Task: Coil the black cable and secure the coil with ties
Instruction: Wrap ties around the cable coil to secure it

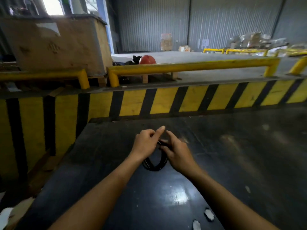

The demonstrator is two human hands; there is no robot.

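Observation:
A black cable coil (pixel 155 165) hangs as a small loop between my two hands, above a dark glossy table (pixel 232 163). My left hand (pixel 146 143) pinches the top of the coil from the left, its forefinger stretched out. My right hand (pixel 177 151) grips the top of the coil from the right, fingers curled around the strands. The top of the coil is hidden by my fingers, and I cannot make out a tie there.
Two small pale packets (pixel 209 214) (pixel 196 224) lie on the table near its front edge. Beyond the table runs a yellow-and-black striped kerb (pixel 191 100) with yellow guard rails (pixel 191 66). A large cardboard-wrapped crate (pixel 56 45) stands at the back left, a red helmet (pixel 147 59) behind the rail.

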